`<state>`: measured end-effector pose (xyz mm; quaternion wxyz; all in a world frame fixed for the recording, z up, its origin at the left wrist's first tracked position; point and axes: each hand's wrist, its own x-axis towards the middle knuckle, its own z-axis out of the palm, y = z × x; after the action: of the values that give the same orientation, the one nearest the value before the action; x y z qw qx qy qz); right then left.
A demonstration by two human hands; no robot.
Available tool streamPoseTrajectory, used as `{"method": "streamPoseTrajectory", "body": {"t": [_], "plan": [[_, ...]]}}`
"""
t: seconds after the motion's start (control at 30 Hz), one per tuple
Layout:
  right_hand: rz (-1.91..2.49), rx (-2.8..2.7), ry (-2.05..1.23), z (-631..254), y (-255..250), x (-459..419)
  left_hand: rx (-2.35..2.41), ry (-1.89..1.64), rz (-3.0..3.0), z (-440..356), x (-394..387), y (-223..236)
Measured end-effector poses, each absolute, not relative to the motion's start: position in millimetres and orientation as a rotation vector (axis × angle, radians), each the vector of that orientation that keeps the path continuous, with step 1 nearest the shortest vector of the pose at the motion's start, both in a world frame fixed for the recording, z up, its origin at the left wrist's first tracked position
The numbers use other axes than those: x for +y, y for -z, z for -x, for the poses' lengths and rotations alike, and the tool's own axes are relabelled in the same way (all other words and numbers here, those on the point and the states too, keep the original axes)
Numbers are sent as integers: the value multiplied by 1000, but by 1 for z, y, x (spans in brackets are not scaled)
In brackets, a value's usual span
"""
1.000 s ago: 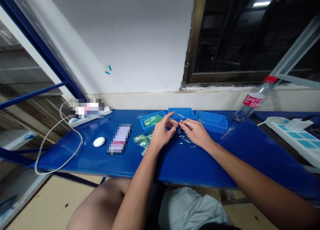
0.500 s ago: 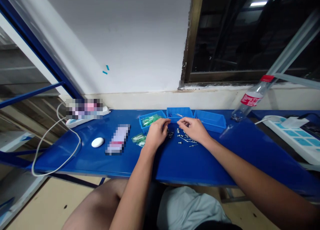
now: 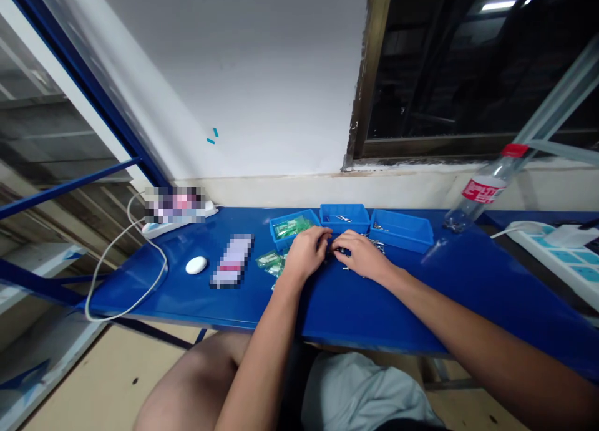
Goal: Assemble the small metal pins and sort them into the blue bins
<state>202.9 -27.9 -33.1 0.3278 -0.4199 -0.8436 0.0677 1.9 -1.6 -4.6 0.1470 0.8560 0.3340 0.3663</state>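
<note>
My left hand [image 3: 306, 251] is over the blue table, its fingers curled together beside the left blue bin [image 3: 281, 242]. Whatever those fingers hold, if anything, is hidden. Close to its right, my right hand [image 3: 362, 254] bends down over the small metal parts, thumb and fingers drawn together; what is between them is too small to make out. Thin metal pins resembling pop rivets [image 3: 378, 244] show beyond my right hand, and a small screw [image 3: 345, 268] lies below it. Part of the pile is covered by my hands.
Green packets [image 3: 271, 261] lie left of my left hand. Behind are a middle bin [image 3: 344, 214] with metal pins and a right bin [image 3: 402, 231]. A phone-shaped blurred item [image 3: 233, 261], white oval object [image 3: 196, 265], plastic bottle [image 3: 486, 188] and power strip [image 3: 568, 256] stand around.
My hands came apart after being together at the fingertips, then lowered to the small metal parts. My right hand now covers more of the pile. The view has shifted slightly.
</note>
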Motion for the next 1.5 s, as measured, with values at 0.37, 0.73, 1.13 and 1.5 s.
{"method": "streamPoseTrajectory", "body": {"t": [0.37, 0.73, 1.13, 1.5], "plan": [[1194, -2164, -48, -206, 35, -29, 846, -1079, -2641, -14, 0, 18], [1098, -1616, -505, -204, 27, -33, 974, -1345, -2398, -26, -31, 1], [1154, -1953, -230, -210, 25, -29, 1003, -1254, -2450, -16, -20, 14], [1209, -2191, -163, -212, 35, -25, 1048, -1215, -2443, -17, -22, 13]]}}
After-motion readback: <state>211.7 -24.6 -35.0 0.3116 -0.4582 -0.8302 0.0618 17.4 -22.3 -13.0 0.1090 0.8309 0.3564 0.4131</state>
